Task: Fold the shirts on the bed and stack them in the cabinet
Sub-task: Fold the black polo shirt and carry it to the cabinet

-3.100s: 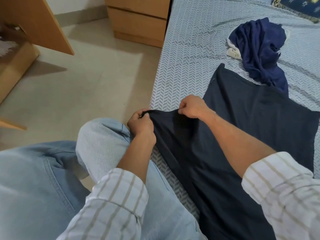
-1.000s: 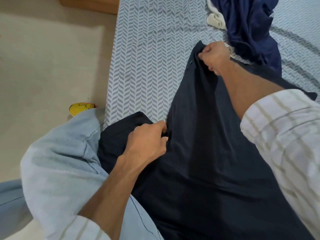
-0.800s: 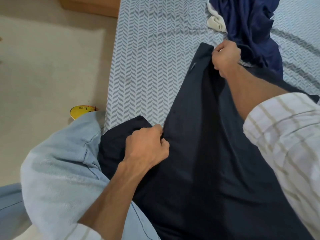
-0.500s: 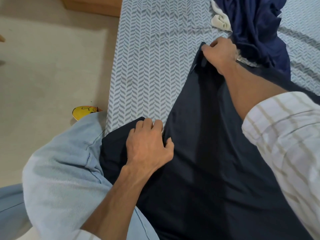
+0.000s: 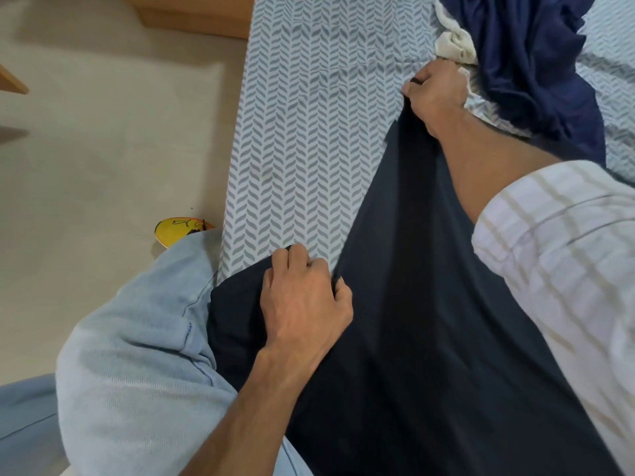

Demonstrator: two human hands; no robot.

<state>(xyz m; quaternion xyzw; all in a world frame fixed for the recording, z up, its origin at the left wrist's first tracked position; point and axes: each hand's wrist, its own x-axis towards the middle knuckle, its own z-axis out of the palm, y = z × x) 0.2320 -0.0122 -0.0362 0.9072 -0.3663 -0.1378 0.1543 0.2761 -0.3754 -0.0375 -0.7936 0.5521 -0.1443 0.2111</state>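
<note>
Shirts are the subject: a dark navy shirt [image 5: 429, 304] lies spread across the near part of the bed [image 5: 302, 132], running from the lower right of the view up toward the far edge, with one portion draped over the bed's side onto the person's knee [image 5: 137, 338], which is clad in light blue denim. The bed carries a grey-and-white herringbone sheet. A second, brighter blue shirt [image 5: 532, 63] lies crumpled at the upper right of the bed, just beyond the dark one, with a cream-coloured cloth [image 5: 453, 44] tucked against its left side.

Beige floor [image 5: 103, 149] occupies the left of the view; a wooden cabinet base [image 5: 192, 12] stands at the top, against the bed's edge. A yellow slipper [image 5: 178, 230] sits on the floor, partly hidden by the knee.

Right hand [image 5: 436, 94], fingers curled, grips the far upper corner of the dark shirt, lifting its edge slightly off the sheet. Left hand [image 5: 305, 300] rests on the near part of the same shirt, fingers bent and bunching the fabric beneath them. A striped white sleeve [image 5: 567, 252] covers the right arm.
</note>
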